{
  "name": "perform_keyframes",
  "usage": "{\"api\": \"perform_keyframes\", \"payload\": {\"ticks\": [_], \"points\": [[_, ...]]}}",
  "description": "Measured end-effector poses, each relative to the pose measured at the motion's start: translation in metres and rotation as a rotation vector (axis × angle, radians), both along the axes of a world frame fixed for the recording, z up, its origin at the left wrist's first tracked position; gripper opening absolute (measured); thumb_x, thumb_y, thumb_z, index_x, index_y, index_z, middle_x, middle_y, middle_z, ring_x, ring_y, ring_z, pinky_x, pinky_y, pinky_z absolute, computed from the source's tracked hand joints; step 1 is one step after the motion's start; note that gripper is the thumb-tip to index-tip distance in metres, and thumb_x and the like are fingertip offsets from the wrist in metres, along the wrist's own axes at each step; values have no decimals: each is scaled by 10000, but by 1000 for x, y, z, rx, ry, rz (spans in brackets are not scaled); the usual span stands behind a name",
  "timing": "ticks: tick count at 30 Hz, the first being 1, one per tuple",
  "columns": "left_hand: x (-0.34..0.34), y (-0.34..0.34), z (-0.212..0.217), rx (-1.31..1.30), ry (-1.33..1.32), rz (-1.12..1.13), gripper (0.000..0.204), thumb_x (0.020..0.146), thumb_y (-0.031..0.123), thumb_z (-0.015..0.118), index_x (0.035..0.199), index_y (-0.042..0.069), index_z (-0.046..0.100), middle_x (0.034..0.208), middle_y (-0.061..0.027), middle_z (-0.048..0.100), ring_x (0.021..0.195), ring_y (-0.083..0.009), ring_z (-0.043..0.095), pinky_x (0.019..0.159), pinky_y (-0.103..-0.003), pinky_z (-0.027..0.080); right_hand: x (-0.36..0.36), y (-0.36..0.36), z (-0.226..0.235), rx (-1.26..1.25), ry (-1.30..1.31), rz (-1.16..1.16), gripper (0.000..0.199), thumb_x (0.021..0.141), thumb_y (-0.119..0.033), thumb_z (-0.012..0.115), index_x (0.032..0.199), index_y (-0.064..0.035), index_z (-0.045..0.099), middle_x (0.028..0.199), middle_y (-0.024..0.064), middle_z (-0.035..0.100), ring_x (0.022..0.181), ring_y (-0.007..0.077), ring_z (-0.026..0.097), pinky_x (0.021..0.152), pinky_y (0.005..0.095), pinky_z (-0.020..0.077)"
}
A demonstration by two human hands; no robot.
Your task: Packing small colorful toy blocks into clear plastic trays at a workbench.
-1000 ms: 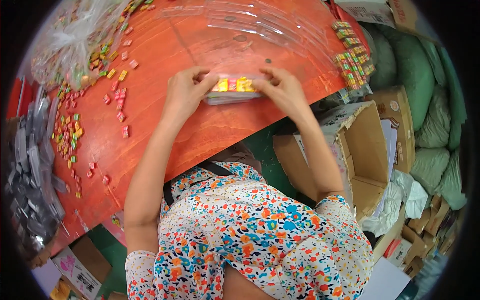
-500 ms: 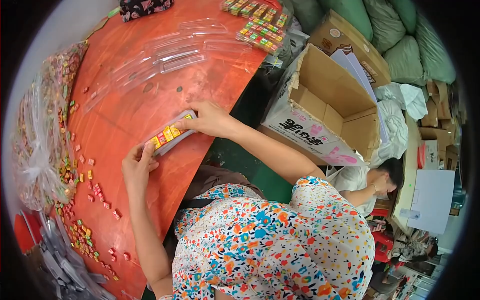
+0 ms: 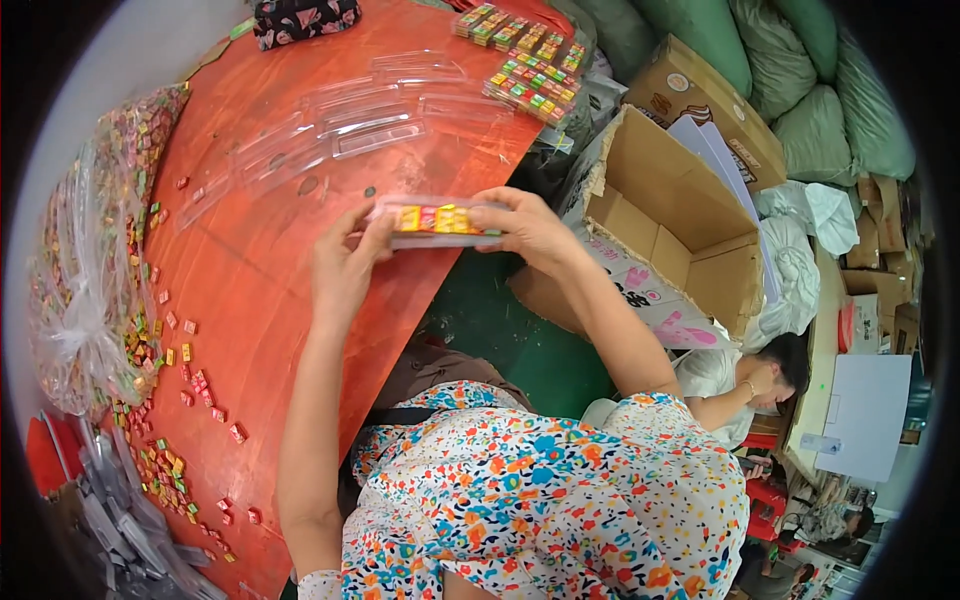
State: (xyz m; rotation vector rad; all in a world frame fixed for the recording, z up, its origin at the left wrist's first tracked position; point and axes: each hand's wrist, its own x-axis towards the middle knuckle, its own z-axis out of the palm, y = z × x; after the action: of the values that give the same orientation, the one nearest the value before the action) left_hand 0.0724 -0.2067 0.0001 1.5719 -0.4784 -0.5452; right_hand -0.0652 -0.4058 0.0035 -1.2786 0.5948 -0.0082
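Each grip, left hand [image 3: 346, 258] and right hand [image 3: 528, 232], pinches one end of a clear box [image 3: 432, 241] above the near edge of the surface [image 3: 290, 300]. If either pinch slips, it could tip, dropping candies [image 3: 430, 219] beyond that edge.

Candy tray [image 3: 437, 240] is resting between left hand [image 3: 345, 255] and right hand [image 3: 530, 230], above bench [image 3: 280, 260] edge. Empty trays [image 3: 378, 138] are lying on bench beyond hands. Filled trays [image 3: 527, 99] are sitting at far right corner. Loose candies [image 3: 200, 384] and candy bag [image 3: 75, 280] are lying along left. Carton [image 3: 648, 160] is standing right of bench.
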Motion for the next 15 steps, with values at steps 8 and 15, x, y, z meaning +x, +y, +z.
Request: {"api": "perform_keyframes", "payload": {"ticks": [8,15], "points": [[15,-68,-21,185,-885,-228,461,967,297,573,1325,9,538,1302,-170,575,1240,-359,517,1036,-469,400,-46,-71,-12,34,-107,-317,324,888,-213,724,1151,-64,607,1098,32,631,977,138,612,811,352,538],[56,-154,-33,605,-1439,-391,632,1001,490,396,1476,73,375,1570,-100,320,1451,-293,281,1198,-502,151,-55,-105,-19,108,-156,-533,251,902,-200,709,1080,-55,606,1031,31,628,865,131,630,668,263,583]]}}
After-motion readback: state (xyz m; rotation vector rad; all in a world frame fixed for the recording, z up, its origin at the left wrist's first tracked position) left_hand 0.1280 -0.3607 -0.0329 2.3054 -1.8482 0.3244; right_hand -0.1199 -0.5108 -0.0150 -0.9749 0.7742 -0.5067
